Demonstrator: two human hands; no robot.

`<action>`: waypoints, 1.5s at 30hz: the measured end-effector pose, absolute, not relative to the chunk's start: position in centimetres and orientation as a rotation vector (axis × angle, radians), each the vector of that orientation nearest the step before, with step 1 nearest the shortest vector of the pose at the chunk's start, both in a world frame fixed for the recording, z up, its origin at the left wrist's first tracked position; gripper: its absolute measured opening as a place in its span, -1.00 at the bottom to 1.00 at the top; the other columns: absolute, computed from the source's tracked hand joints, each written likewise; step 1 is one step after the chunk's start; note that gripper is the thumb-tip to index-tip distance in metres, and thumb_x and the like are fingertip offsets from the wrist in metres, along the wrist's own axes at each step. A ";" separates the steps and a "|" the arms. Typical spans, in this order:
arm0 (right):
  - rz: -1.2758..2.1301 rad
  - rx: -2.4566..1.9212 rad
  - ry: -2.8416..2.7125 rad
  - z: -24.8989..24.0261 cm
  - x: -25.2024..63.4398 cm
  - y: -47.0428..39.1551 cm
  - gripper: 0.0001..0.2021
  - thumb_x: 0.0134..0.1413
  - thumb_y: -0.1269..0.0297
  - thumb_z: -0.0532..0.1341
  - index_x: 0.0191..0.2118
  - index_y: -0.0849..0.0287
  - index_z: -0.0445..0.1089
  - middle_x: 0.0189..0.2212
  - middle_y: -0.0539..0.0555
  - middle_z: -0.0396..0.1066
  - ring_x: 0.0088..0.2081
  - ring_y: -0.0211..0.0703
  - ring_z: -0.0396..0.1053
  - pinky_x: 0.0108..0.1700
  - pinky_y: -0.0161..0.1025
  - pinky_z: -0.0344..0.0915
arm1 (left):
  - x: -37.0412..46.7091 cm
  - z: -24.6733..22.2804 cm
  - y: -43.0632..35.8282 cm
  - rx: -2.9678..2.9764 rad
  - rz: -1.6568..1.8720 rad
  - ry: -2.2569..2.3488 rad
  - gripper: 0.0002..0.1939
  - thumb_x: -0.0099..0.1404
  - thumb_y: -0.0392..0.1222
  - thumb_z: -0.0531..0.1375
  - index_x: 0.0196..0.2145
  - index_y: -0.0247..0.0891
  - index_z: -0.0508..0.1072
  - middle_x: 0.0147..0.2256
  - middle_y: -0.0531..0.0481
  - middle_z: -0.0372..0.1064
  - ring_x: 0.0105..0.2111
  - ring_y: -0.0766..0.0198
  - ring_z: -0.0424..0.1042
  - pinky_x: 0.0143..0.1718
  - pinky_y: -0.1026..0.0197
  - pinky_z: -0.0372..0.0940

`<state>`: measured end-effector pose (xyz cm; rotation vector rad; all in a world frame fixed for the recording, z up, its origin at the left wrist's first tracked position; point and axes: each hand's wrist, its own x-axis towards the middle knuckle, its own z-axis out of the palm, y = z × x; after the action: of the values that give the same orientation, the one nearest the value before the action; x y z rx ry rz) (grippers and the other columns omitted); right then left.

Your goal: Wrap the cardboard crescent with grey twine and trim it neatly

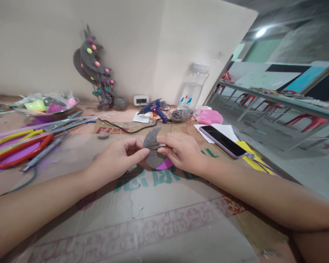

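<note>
Near the middle of the head view, a grey yarn-covered crescent [154,157] is held just above the cardboard [164,212]. My left hand [120,155] pinches its left edge between thumb and fingers. On the other side, my right hand [182,151] has thumb and fingertips closed on something small and pale at the crescent's inner part, too small to name. A purple piece [166,164] shows at the crescent's lower right, partly behind it.
Behind are a blue glue gun [155,108], grey yarn [181,115], a water bottle [193,87] and a small clock [140,100]. Red-handled scissors [22,163] lie left, a phone [223,141] right. A decorated grey moon [91,62] stands against the back panel.
</note>
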<state>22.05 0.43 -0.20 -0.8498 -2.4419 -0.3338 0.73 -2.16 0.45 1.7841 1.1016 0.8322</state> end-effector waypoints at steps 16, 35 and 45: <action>0.227 -0.952 -2.291 -0.3 21.8 0.4 -0.75 0.03 0.15 0.21 -0.22 0.20 0.37 -0.43 0.01 0.39 -0.43 -0.28 0.28 -0.38 -0.36 0.15 | 0.7 0.2 -1.7 1.776 0.868 1.036 -0.77 0.23 -0.04 0.10 -0.37 -0.26 0.40 -0.43 0.03 0.41 -0.43 0.29 0.41 -0.36 0.26 0.30; 0.278 -0.869 -2.305 -0.3 21.4 -0.1 -0.84 -0.16 0.52 0.11 -0.40 0.21 0.35 -0.53 -0.05 0.33 -0.47 -0.34 0.24 -0.40 -0.42 0.10 | 0.6 0.6 -1.9 1.778 0.943 1.015 -0.68 0.31 0.00 -0.02 -0.37 -0.22 0.43 -0.40 0.06 0.41 -0.36 0.26 0.39 -0.30 0.27 0.29; 0.304 -0.888 -2.308 -0.6 21.4 -0.2 -0.86 -0.12 0.51 0.14 -0.38 0.21 0.37 -0.53 -0.05 0.34 -0.48 -0.34 0.24 -0.40 -0.41 0.11 | 0.7 0.6 -2.0 1.922 0.903 1.082 -0.74 0.28 -0.07 0.04 -0.45 -0.25 0.37 -0.50 0.10 0.31 -0.46 0.33 0.30 -0.42 0.33 0.18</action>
<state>21.35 -0.15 -0.60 -0.8881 -2.3083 0.3039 0.72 -1.96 0.64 1.9221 1.0822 0.9026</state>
